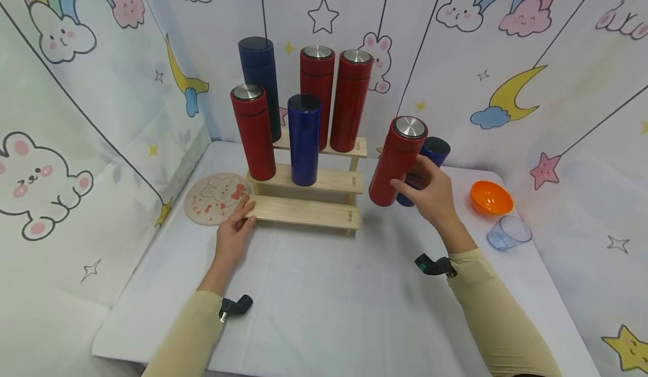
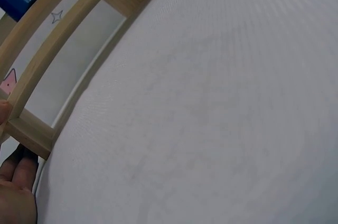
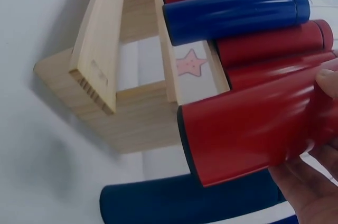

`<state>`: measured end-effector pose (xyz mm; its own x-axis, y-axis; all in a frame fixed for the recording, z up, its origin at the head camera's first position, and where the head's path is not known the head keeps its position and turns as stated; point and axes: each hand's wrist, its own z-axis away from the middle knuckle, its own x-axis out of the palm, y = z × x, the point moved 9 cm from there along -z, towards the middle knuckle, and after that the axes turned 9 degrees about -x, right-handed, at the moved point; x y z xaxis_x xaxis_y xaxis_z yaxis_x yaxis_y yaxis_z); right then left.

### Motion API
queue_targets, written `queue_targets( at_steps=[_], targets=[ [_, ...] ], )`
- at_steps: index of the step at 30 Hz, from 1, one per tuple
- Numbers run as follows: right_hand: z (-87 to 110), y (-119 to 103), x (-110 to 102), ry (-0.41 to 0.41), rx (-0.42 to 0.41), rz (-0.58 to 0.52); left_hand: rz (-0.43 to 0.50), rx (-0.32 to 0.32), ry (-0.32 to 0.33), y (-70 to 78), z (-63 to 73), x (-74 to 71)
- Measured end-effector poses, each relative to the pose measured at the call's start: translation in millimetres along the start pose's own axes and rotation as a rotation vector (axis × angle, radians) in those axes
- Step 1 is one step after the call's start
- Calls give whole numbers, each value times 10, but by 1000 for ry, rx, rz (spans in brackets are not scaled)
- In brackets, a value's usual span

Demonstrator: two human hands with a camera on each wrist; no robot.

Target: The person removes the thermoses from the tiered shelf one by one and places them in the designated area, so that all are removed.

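Note:
My right hand [image 1: 430, 191] grips a red thermos bottle [image 1: 397, 163] with a steel lid, tilted, to the right of the stepped wooden stand [image 1: 304, 212]. A blue bottle [image 1: 436, 151] stands behind it, partly hidden by the hand. In the right wrist view the red bottle's base overlaps a dark blue bottle [image 3: 185, 202]. My left hand [image 1: 235, 230] holds the left end of the stand's lowest step, fingers around its corner. On the middle step are a red bottle [image 1: 255, 135] and a blue bottle [image 1: 304, 140]. Two red bottles and a dark blue bottle [image 1: 259, 79] occupy the top step.
A round bunny-print mat [image 1: 212, 200] lies left of the stand, near the left hand. At the table's right side are an orange bowl [image 1: 491, 198] and a clear bluish glass [image 1: 508, 232]. Printed cloth walls [image 1: 572, 208] enclose the white table [image 1: 324, 298] at the back and sides.

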<state>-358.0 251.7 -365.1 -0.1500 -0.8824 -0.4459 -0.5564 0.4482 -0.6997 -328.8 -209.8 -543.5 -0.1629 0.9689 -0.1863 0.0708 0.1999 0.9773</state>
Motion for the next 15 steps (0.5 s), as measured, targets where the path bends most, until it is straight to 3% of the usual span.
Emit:
queue_targets(
  at_steps=[15],
  targets=[
    [169,112,-247,39,31,5,0,5,4,20,-12,-7]
  ],
)
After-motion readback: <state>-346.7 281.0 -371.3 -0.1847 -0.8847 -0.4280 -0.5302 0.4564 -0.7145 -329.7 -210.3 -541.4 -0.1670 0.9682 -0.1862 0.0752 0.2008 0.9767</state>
